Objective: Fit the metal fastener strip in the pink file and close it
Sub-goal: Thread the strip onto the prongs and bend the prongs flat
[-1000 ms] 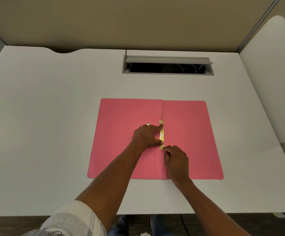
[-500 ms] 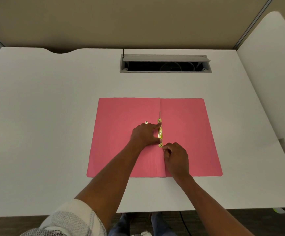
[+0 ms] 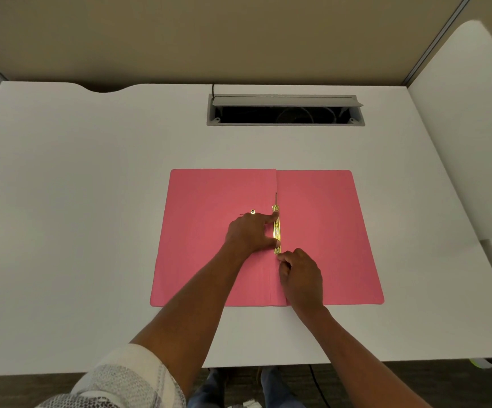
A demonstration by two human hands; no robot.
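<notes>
The pink file (image 3: pixel 321 231) lies open and flat on the white desk. A gold metal fastener strip (image 3: pixel 276 228) runs along its centre fold. My left hand (image 3: pixel 250 232) rests on the left leaf, forefinger and thumb pressing on the strip's upper and lower parts. My right hand (image 3: pixel 300 276) sits just below, its fingertips pinched at the strip's lower end. A thin metal prong (image 3: pixel 276 198) sticks out above the strip. A small gold piece (image 3: pixel 252 212) lies on the left leaf beside my left hand.
The white desk (image 3: pixel 91 231) has a grey cable hatch (image 3: pixel 286 110) standing open behind the file. A white partition (image 3: pixel 468 128) rises at the right. The desk's front edge is near my body.
Both hands keep nearly the same hold on the strip; my right hand has crept slightly up toward the strip's lower end. The view has shifted a little.
</notes>
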